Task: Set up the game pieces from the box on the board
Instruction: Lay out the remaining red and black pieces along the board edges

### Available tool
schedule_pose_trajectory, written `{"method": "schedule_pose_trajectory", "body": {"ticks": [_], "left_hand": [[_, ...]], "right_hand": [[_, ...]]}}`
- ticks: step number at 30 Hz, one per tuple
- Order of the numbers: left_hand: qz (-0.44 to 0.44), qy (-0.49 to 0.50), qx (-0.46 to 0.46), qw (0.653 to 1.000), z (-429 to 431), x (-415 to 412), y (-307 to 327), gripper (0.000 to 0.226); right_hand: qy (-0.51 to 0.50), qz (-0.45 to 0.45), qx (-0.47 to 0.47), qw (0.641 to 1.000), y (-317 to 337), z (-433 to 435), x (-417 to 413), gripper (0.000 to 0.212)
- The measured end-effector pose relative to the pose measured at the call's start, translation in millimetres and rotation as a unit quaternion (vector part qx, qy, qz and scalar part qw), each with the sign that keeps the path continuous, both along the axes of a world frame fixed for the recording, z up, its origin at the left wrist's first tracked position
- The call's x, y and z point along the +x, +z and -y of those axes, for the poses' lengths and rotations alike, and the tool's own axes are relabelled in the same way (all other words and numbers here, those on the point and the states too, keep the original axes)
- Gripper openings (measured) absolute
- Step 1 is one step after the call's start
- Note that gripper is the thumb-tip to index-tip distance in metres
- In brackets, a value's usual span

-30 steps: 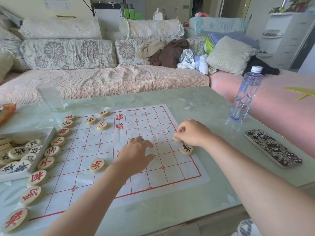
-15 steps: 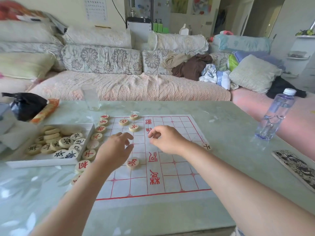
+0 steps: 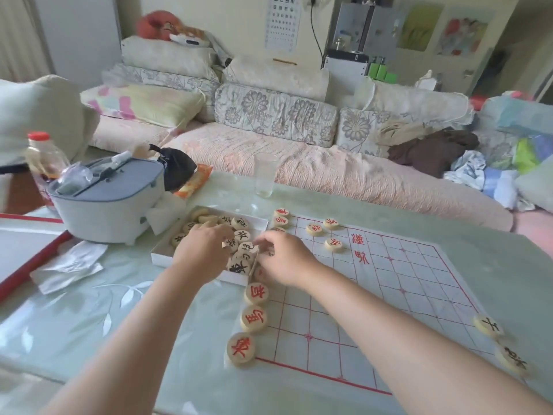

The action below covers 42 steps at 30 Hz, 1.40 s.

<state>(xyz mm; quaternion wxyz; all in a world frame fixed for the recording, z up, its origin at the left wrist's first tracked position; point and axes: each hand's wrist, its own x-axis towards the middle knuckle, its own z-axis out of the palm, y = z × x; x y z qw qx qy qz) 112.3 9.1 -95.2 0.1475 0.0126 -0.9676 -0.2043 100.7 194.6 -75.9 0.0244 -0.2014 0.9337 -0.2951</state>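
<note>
Behind the glass-topped table [image 3: 89, 319] runs a long sofa [image 3: 299, 157] piled with cushions and loose clothes. On the table lies a paper board [image 3: 389, 289] ruled with red lines, and just beside its left edge sits a shallow white box [image 3: 167, 259] of round wooden pieces.

Both hands meet at the near right corner of the box. The left hand [image 3: 203, 253] reaches in over the black-marked pieces [image 3: 239, 266], fingers curled downward onto them; whether it has pinched one cannot be told, since the back of the hand hides the fingertips. The right hand [image 3: 284, 259] hovers over the box's right wall and the board's edge, its fingers [image 3: 263, 241] drawn together near a piece, though a firm hold on anything cannot be made out.

Three red-marked pieces [image 3: 253, 317] line the board's near left edge in a column, touching or nearly so. More red ones [image 3: 314, 229] sit near the far left corner. Two black-marked pieces [image 3: 490, 326] rest at the board's near right edge.

An empty drinking glass [image 3: 264, 175] stands beyond the board, and a grey lidded container [image 3: 107, 202] stands left of the box.
</note>
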Motion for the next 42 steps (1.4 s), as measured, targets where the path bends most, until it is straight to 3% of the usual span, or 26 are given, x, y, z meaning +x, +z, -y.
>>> {"method": "schedule_pose_trajectory", "body": {"ticks": [5, 15, 18, 22, 27, 30, 33, 39, 42], "left_hand": [[0.066, 0.011, 0.002, 0.998, 19, -6, -14, 0.035], [0.101, -0.001, 0.076, 0.992, 38, -16, -25, 0.049], [0.090, 0.012, 0.097, 0.991, 38, -17, -24, 0.043], [0.042, 0.012, 0.162, 0.986, 37, -19, -15, 0.037], [-0.019, 0.092, 0.271, 0.958, 44, -14, -1, 0.031], [-0.031, 0.121, 0.307, 0.943, 55, -11, 0, 0.034], [-0.019, 0.130, 0.281, 0.951, 62, -7, -1, 0.039], [-0.012, 0.127, 0.259, 0.958, 61, -6, -2, 0.032], [-0.017, 0.118, 0.245, 0.962, 55, -6, 0, 0.028]], "right_hand": [[0.015, -0.032, 0.116, 0.993, 1, 47, -30, 0.045], [0.035, -0.059, 0.209, 0.975, -12, 79, -59, 0.038], [0.025, -0.056, 0.192, 0.979, -11, 82, -57, 0.039], [0.054, -0.061, 0.083, 0.993, -5, 88, -52, 0.040], [0.086, -0.050, -0.027, 0.995, -2, 99, -45, 0.046], [0.067, -0.063, 0.027, 0.995, -8, 98, -52, 0.053], [0.024, -0.062, 0.097, 0.993, -7, 92, -54, 0.049], [0.035, -0.044, 0.144, 0.988, -15, 104, -48, 0.032], [0.020, -0.044, 0.138, 0.989, -18, 107, -51, 0.033]]}}
